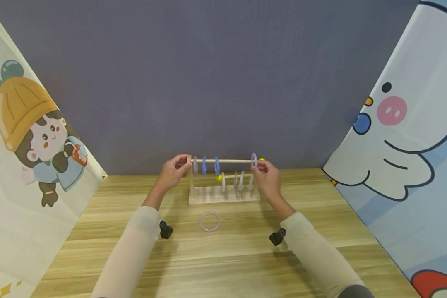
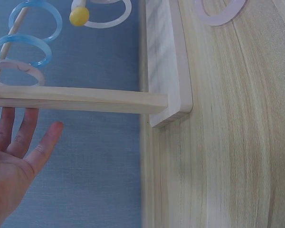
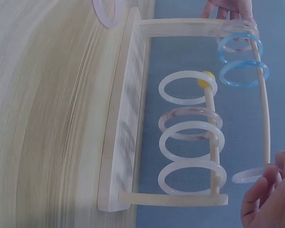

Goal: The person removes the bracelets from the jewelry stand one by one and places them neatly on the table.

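A wooden bangle stand (image 1: 223, 195) has an upper rod (image 3: 262, 102) and a lower rod (image 3: 212, 118). My left hand (image 1: 174, 171) holds the top of its left post (image 2: 85, 99), the other fingers reaching behind the wood. With thumb and fingers my right hand (image 1: 268, 179) pinches a pale lilac bangle (image 3: 249, 175) at the right end of the upper rod. Two blue bangles (image 1: 217, 166) and a pinkish one (image 1: 195, 166) hang towards the rod's left end. Several white and brownish bangles (image 3: 192, 141) are on the lower rod, which has a yellow ball (image 3: 206, 79) at its tip.
A pink bangle (image 1: 210, 231) lies flat on the wood-grain table (image 1: 223, 265) in front of the stand. Behind rises a grey-blue partition (image 1: 208, 82). Printed cartoon panels stand at the left (image 1: 59, 124) and right (image 1: 413, 136). Another yellow ball (image 1: 262, 159) shows beside my right hand.
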The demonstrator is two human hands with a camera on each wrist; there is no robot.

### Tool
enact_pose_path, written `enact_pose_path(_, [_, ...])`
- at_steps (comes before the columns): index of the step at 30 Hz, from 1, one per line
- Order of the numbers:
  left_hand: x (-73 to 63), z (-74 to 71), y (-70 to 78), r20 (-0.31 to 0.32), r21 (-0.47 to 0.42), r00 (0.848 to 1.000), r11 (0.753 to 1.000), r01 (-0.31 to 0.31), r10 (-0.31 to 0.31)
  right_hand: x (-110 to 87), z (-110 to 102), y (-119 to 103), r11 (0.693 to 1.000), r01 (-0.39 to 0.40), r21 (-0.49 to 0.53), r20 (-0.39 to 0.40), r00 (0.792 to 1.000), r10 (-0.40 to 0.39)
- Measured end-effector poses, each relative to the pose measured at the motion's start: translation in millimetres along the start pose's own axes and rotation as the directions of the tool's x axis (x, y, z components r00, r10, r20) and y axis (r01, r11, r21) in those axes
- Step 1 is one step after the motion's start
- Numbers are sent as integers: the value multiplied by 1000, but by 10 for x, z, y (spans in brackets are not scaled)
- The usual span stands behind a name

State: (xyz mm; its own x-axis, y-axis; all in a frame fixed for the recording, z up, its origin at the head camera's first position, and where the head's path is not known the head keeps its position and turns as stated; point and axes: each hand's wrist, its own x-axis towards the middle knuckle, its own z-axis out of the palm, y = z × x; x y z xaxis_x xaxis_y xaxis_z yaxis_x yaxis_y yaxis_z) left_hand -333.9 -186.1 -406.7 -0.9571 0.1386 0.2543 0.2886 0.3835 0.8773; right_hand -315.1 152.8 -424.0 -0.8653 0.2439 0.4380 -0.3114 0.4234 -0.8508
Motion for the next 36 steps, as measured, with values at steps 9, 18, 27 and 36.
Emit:
enact_pose_path(9, [-14,-1,4,-1,29,1000,1000,4,-4,19,-76,19,1000,-28,-11,-18,999,28])
enact_pose_path(18, [-13,0,4,0,1,1000,1000,-3,3,48,-156,64,1000,-12,1,-50,999,12])
enact_pose_path(27, [-13,-2,-15,5,2,1000,1000,11,-11,84,-282,140,999,-32,-14,-72,997,31])
enact_pose_path(36, [-59,-2,118,21,36,1000,999,3,-3,78,-341,176,999,-36,-22,-70,997,34])
